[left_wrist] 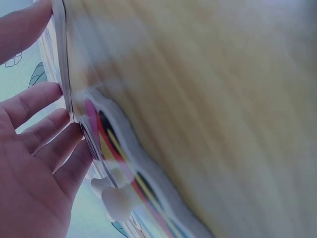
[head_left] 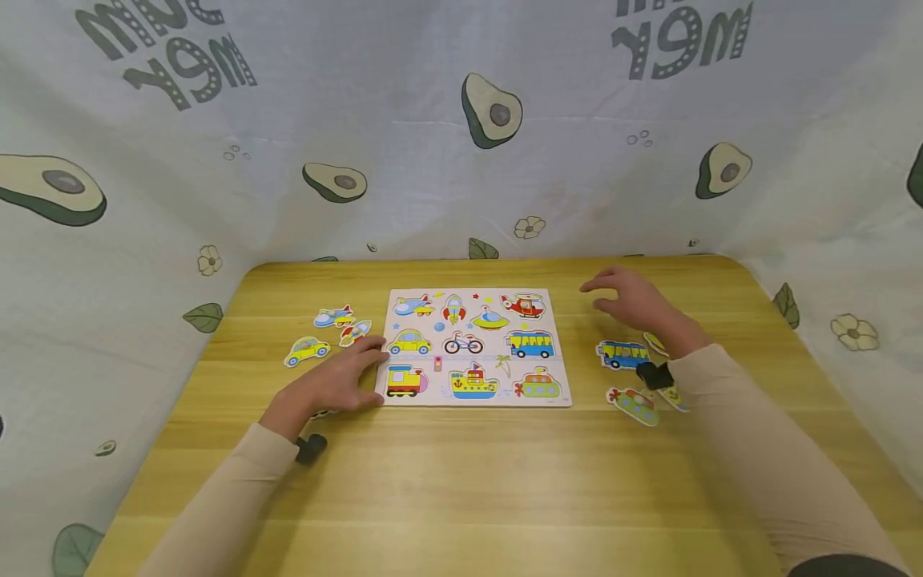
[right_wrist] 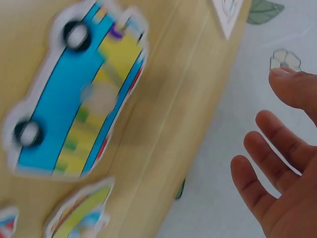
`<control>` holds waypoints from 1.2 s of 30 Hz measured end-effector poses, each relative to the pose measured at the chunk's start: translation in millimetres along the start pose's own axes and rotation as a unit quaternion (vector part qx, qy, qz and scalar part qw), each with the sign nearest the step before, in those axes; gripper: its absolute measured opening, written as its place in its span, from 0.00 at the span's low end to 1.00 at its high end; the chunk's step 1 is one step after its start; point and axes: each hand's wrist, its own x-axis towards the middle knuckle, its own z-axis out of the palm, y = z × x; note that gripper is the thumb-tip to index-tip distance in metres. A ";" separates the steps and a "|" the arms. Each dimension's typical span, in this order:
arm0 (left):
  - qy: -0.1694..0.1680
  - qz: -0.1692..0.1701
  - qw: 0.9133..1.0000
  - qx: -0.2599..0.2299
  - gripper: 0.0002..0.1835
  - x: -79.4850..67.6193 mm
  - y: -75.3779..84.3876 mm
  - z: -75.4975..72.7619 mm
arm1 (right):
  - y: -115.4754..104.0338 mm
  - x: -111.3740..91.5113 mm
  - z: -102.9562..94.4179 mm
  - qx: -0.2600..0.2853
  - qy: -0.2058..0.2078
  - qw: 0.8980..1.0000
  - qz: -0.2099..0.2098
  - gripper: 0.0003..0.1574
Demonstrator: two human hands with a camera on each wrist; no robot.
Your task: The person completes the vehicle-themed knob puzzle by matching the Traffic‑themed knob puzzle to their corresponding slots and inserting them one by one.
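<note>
A puzzle board (head_left: 437, 346) with vehicle pictures lies flat on the table. My left hand (head_left: 339, 381) touches its left edge with thumb and fingertips, the fingers fairly straight in the left wrist view. Below that hand, a pink, red and yellow piece (left_wrist: 111, 134) is mostly hidden from the head view. Car (head_left: 306, 351), airplane (head_left: 333, 316) and rocket pieces (head_left: 355, 332) lie left of the board. My right hand (head_left: 630, 300) hovers beyond the bus piece (head_left: 623, 354), holding nothing, its fingers loosely spread. A submarine piece (head_left: 633, 406) lies nearer, beside pieces partly covered by the right wrist.
The wooden table (head_left: 461, 481) meets a hanging cloth (head_left: 404, 200) with avocado prints behind and at the sides. A small black device (head_left: 312, 449) is at the left wrist, another (head_left: 652, 375) at the right wrist. Pieces bear round knobs.
</note>
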 end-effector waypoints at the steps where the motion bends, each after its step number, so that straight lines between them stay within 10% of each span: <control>1: -0.001 0.000 1.000 0.000 0.37 0.8 -0.3 0.5 | 6.1 -6.4 -3.1 -0.004 0.004 1.000 -0.005 0.21; 14: -0.009 -0.010 1.000 0.003 0.37 -1.2 4.5 -5.8 | 75.0 -72.1 -5.7 -0.009 0.009 0.999 0.035 0.21; 36: 0.002 -0.002 1.000 -0.001 0.37 -0.8 2.4 -0.8 | 110.2 -78.9 9.3 0.058 -0.012 0.996 0.069 0.25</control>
